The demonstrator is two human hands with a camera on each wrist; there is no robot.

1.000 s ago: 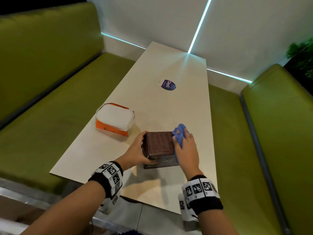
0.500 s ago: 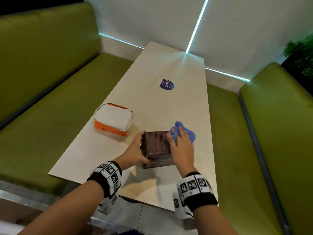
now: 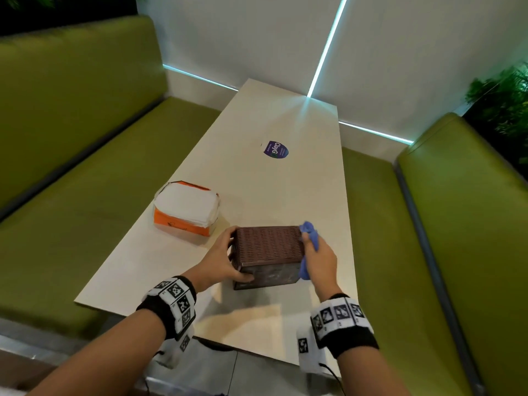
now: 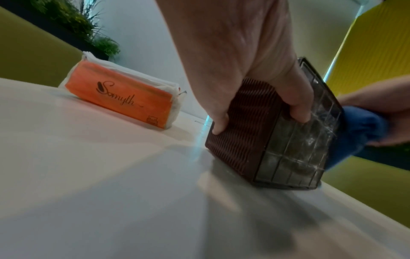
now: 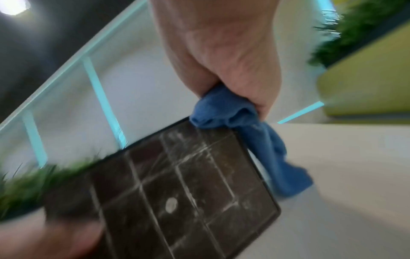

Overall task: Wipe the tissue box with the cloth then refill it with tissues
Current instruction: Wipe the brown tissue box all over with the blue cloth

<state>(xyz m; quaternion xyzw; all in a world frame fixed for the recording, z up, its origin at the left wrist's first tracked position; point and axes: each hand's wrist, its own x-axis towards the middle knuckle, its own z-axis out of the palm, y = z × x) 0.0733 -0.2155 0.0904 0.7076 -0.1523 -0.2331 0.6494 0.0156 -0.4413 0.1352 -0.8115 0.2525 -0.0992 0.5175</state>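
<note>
Left hand [image 3: 220, 262] is gripping the brown woven-textured rectangular tissue box [image 3: 268, 244] from its left side: thumb is curling onto the near smoked-plastic face, fingers [image 4: 219, 125] are wrapping over the woven left wall. Box is lying on its side at the near part of the pale beige rectangular tabletop [image 3: 285, 195], slightly right of centre; the gridded translucent panel is facing the person, woven face is up. In the left wrist view the box [image 4: 248, 133] is sitting flat on the table [image 4: 111, 175].

Right hand [image 3: 318, 260] is clutching the bunched blue microfibre cloth [image 3: 310, 234], fingers curled round it, and is pressing it against the box's right side. Right wrist view is blurry but is showing the cloth [image 5: 255, 129] squeezed in the right hand [image 5: 233, 52], touching the box's [image 5: 177, 184] upper corner edge, with a tail of it hanging down the box's side toward the table. Cloth [image 4: 363, 126] is also showing past the box's far edge in the left wrist view.

Both wrists are wearing black bands with printed square markers [image 3: 178, 301].

Further back-left, well apart from the box, an orange plastic pack of white tissues [image 3: 185, 212] is lying flat, white stack exposed on top; script lettering is showing on the pack's [image 4: 119, 94] orange side.

Beyond that, a dark purple round sticker [image 3: 275, 150] is sitting mid-table. Green upholstered benches [image 3: 71, 167] are flanking the table on both sides.
</note>
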